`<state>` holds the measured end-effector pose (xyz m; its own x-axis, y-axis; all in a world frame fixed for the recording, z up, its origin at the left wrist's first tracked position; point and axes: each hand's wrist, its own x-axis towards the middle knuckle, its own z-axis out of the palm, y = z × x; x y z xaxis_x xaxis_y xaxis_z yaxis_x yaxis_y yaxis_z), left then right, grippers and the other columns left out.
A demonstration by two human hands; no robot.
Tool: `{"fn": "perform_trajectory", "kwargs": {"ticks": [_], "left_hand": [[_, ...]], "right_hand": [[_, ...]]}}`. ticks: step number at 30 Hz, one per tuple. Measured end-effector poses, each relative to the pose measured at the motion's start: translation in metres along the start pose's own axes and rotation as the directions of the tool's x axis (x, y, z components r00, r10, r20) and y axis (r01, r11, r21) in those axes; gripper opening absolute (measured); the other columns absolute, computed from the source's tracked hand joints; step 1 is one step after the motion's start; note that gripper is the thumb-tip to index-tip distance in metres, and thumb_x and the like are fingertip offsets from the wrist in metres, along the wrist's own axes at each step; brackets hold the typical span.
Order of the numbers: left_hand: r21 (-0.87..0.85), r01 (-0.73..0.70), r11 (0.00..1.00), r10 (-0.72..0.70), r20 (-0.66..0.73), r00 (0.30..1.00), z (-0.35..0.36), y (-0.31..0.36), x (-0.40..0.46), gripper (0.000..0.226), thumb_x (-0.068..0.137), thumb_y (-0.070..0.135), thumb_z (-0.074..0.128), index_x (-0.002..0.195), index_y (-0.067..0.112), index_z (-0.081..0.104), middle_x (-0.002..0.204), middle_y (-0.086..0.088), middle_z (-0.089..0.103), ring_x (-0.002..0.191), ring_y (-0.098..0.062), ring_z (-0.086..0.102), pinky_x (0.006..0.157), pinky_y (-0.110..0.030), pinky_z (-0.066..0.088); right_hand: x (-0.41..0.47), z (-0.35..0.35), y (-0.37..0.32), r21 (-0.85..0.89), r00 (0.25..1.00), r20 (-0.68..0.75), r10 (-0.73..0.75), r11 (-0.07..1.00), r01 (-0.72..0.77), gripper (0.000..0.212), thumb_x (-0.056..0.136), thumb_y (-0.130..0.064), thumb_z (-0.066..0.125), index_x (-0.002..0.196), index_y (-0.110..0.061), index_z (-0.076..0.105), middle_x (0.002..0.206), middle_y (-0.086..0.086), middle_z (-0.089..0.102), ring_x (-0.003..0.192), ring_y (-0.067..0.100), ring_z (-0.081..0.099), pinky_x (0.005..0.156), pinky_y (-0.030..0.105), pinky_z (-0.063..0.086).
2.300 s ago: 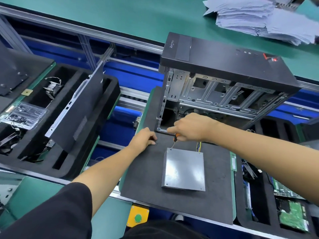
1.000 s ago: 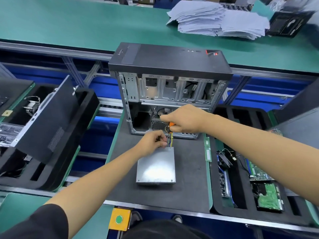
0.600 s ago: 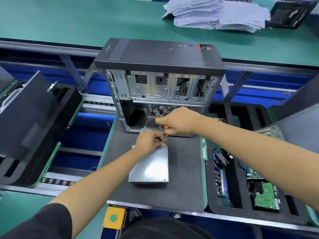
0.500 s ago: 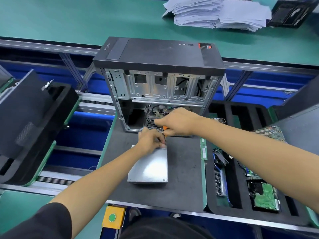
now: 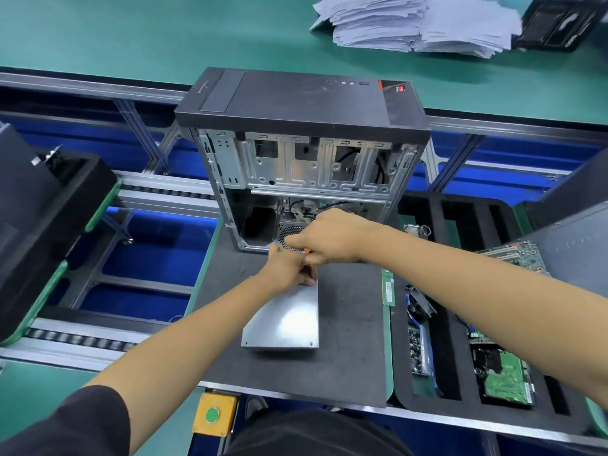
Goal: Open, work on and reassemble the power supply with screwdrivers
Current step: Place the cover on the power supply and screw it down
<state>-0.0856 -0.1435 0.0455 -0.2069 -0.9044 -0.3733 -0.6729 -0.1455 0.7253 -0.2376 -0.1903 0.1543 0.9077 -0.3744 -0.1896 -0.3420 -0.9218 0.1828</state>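
Observation:
The silver power supply point(image 5: 286, 320) lies flat on the dark foam mat point(image 5: 348, 350) in front of the open computer case point(image 5: 302, 153). My left hand point(image 5: 288, 268) grips the supply's far edge, where its cables come out. My right hand point(image 5: 325, 236) is curled round a screwdriver with an orange handle point(image 5: 306, 250), right above the left hand. The screwdriver's tip and the cables are hidden behind my hands.
A black foam tray point(image 5: 460, 324) on the right holds circuit boards and small parts. A second black tray with a side panel point(image 5: 36, 232) stands on the left. Paper stacks point(image 5: 414, 23) lie on the far green table. A yellow box with a green button point(image 5: 214, 414) sits at the near edge.
My left hand moved from the mat onto the far edge of the power supply. My right hand with the screwdriver stayed close above it. The camera view shifted.

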Motion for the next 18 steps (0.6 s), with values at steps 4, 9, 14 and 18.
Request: {"fn": "perform_trajectory", "kwargs": {"ticks": [4,9,14,18], "left_hand": [[0.15,-0.074,0.986,0.068,0.046,0.997,0.001,0.002,0.001,0.013,0.081,-0.001,0.078,0.084,0.012,0.077,0.097,-0.001,0.074,0.128,-0.03,0.045,0.117,-0.025,0.027],[0.047,-0.055,0.997,0.054,0.009,0.998,-0.006,0.008,-0.004,0.044,0.09,0.001,0.069,0.083,0.044,0.074,0.087,0.018,0.073,0.116,-0.015,0.049,0.103,-0.027,0.044],[0.377,-0.176,0.909,0.148,0.105,0.984,-0.009,0.006,-0.003,0.01,0.091,0.015,0.074,0.101,0.016,0.076,0.105,0.005,0.075,0.128,-0.011,0.043,0.123,-0.037,0.012],[0.362,-0.178,0.915,0.155,0.092,0.984,-0.01,0.002,-0.002,0.012,0.093,0.009,0.069,0.104,0.012,0.075,0.112,0.003,0.072,0.128,-0.005,0.023,0.124,-0.035,0.017]], "right_hand": [[0.001,-0.002,0.0,-0.026,1.0,-0.008,0.014,1.0,-0.014,0.017,0.093,-0.033,0.047,0.107,-0.025,0.044,0.066,0.002,0.056,0.059,0.03,0.049,0.049,0.033,0.026],[-0.001,-0.004,0.0,-0.03,1.0,-0.013,0.015,0.999,-0.016,0.022,0.094,-0.033,0.045,0.114,-0.025,0.048,0.074,0.003,0.064,0.06,0.029,0.051,0.051,0.033,0.03],[-0.002,-0.005,0.0,-0.04,1.0,-0.016,0.014,0.999,-0.015,0.021,0.093,-0.034,0.047,0.113,-0.025,0.048,0.066,0.002,0.056,0.059,0.03,0.05,0.051,0.034,0.03],[-0.001,-0.008,-0.001,-0.05,1.0,-0.025,0.017,0.999,-0.019,0.024,0.095,-0.037,0.046,0.118,-0.028,0.049,0.072,0.001,0.063,0.061,0.028,0.052,0.052,0.034,0.033]]}}
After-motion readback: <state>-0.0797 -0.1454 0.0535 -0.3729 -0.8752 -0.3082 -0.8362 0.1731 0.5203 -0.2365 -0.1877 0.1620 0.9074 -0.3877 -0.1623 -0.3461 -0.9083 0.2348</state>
